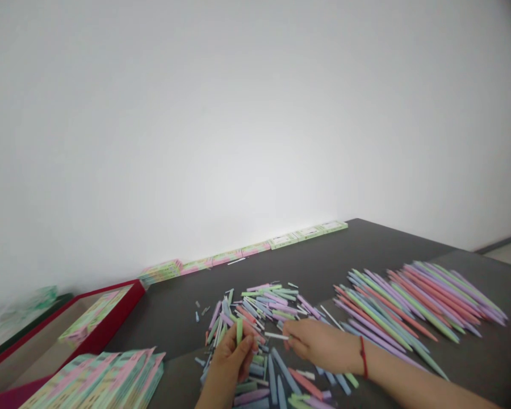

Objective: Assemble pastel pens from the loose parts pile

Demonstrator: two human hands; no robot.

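Note:
My left hand (232, 358) is closed around a short light green pen part (239, 330), held upright between thumb and fingers. To its right, my right hand (317, 343) pinches a thin white stick (276, 336), like a pen refill, which points left toward the left hand. A gap separates the two pieces. Beneath and around both hands lies a loose pile of pastel pen parts (276, 298) in purple, blue, green and coral, with white sticks among them. Larger barrel pieces (283, 369) are spread at the front, partly hidden by the hands.
Several long pastel pens (404, 307) lie in rows at the right. A red-rimmed box (123, 309) holding a printed carton stands at the left, with stacked printed packs (106, 378) before it. Flat cartons (309, 233) line the wall along the dark table (323, 261).

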